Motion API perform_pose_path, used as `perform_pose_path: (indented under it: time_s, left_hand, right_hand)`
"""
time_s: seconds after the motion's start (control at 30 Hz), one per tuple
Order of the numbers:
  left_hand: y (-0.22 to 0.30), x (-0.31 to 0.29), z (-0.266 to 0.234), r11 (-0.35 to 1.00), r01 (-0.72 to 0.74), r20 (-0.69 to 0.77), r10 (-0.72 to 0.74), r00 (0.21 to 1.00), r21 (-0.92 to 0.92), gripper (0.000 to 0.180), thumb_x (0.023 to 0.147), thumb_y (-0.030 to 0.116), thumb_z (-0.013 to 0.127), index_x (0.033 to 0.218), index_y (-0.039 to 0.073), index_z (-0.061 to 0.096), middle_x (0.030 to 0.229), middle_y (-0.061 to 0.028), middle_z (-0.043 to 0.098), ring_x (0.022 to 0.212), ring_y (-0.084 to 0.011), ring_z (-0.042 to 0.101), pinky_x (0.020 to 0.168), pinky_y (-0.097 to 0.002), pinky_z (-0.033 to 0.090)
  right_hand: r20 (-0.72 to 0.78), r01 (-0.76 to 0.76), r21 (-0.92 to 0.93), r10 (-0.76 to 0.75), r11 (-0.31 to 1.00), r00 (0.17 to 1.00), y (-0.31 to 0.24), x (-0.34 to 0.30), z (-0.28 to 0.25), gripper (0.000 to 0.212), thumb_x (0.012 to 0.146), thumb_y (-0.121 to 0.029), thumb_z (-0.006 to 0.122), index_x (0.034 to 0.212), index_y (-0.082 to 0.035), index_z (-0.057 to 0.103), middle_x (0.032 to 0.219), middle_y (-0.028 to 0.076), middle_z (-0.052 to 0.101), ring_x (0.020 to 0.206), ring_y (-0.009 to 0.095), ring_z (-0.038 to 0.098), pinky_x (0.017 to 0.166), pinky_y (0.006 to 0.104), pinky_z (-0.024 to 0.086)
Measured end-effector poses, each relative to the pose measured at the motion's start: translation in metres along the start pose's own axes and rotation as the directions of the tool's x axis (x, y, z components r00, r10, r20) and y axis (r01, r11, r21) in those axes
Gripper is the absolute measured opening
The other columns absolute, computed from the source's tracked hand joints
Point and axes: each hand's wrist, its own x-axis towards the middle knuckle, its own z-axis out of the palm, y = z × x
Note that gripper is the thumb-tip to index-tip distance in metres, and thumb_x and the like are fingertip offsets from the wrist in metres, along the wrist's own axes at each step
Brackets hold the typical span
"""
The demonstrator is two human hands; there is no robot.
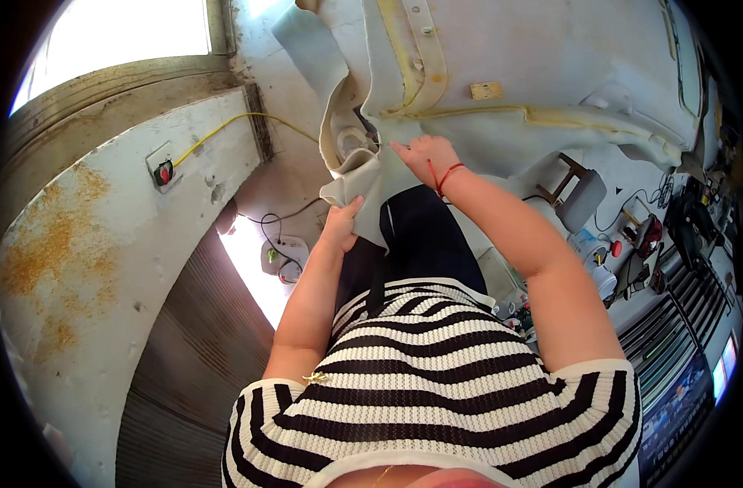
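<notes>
My left hand (344,221) pinches the folded lower end of a pale grey sheet of upholstery-like material (360,180). Its fingers and thumb close on the edge, and a flap hangs below them. To the right and slightly farther off, my right hand (430,156) is closed, its thumb toward the folds. A thin, dark, pin-like object (384,145) runs from its fingertips to the material; its kind is too small to tell. Between the hands and the wall, a round whitish part (354,140) shows inside the curled strip.
A large pale panel with yellowish glue-like seams (534,115) spreads ahead. At left, a yellow cord (217,130) runs from a wall socket (162,169). A power strip with cables (284,259) lies on the floor. A grey-seated stool (581,199) and cluttered tools stand at right.
</notes>
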Motion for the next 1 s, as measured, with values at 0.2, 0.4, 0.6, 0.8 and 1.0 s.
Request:
perform_pose_path:
  time_s: [0.2,0.4,0.6,0.8,1.0]
  left_hand:
    - [0.006,-0.005,-0.004,0.999,-0.037,-0.076,0.035,0.997,-0.024,0.035,0.08,0.012,0.058,0.111,0.004,0.046,0.103,-0.0081,0.055,0.093,-0.0223,0.054,0.079,-0.0384,0.045]
    - [0.001,-0.005,0.0,1.0,-0.016,-0.026,0.016,1.0,-0.012,0.036,0.082,0.011,0.054,0.115,0.005,0.043,0.107,-0.009,0.054,0.096,-0.0228,0.054,0.081,-0.0379,0.046]
    - [0.006,-0.012,0.001,0.996,-0.087,-0.06,0.085,0.995,-0.019,0.032,0.083,0.01,0.053,0.113,0.002,0.045,0.103,-0.0106,0.055,0.092,-0.0235,0.056,0.079,-0.0372,0.047]
    - [0.005,-0.009,0.001,0.998,-0.053,-0.058,0.052,0.997,-0.016,0.034,0.083,0.01,0.052,0.115,0.003,0.042,0.107,-0.0101,0.054,0.096,-0.0233,0.055,0.081,-0.0378,0.046]
    - [0.012,-0.011,0.004,0.998,-0.059,-0.046,0.059,0.997,-0.009,0.04,0.081,0.012,0.056,0.118,0.004,0.04,0.11,-0.0095,0.052,0.098,-0.0234,0.053,0.083,-0.0384,0.045]
  right_hand:
    - [-0.009,0.026,0.002,-0.026,1.0,1.0,-0.007,0.011,0.016,0.042,0.076,-0.009,0.045,0.117,-0.02,0.048,0.076,0.007,0.056,0.069,0.024,0.056,0.058,0.0343,0.046]
    - [0.057,0.109,-0.036,-0.107,0.993,0.993,0.018,-0.007,-0.006,0.033,0.084,-0.014,0.04,0.116,-0.019,0.049,0.077,0.009,0.06,0.071,0.026,0.058,0.059,0.0351,0.046]
    - [0.096,0.055,0.0,-0.055,0.998,0.994,-0.003,0.017,-0.001,0.033,0.083,-0.014,0.041,0.115,-0.019,0.049,0.076,0.007,0.06,0.07,0.025,0.059,0.058,0.0366,0.047]
    - [0.077,0.108,0.029,-0.11,0.994,0.991,0.028,-0.009,-0.012,0.027,0.083,-0.015,0.04,0.107,-0.018,0.052,0.077,0.008,0.06,0.073,0.026,0.058,0.059,0.0377,0.047]
    - [0.01,0.115,0.008,-0.115,0.993,0.993,0.004,0.017,0.017,0.033,0.083,-0.014,0.04,0.114,-0.018,0.049,0.077,0.009,0.059,0.073,0.026,0.058,0.06,0.0366,0.047]
